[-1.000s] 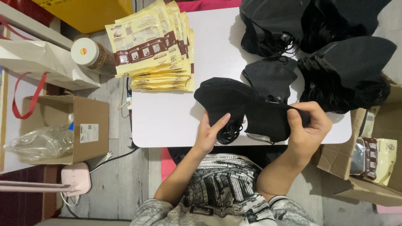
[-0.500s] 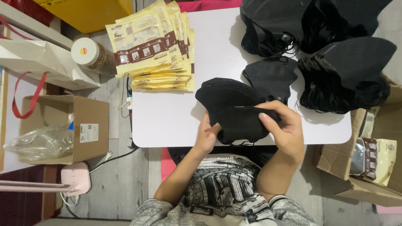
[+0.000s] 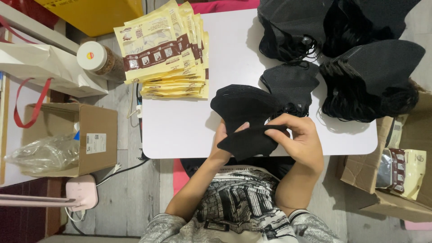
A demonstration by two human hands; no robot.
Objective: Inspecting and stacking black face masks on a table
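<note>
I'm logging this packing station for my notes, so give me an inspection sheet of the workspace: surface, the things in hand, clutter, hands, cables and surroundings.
Surface: white table, bare in the near left part.
Things in hand: folded black mask held at the near table edge, above a stack of black masks.
Clutter: fanned yellow packets at the far left; heaps of black masks at the right.
Hands: left hand under the mask, right hand pinching its right edge.
Cables: white cable on the floor by the table's left side.
Surroundings: open cardboard box holding a clear plastic bag, white-lidded jar, boxes at the right.
</note>
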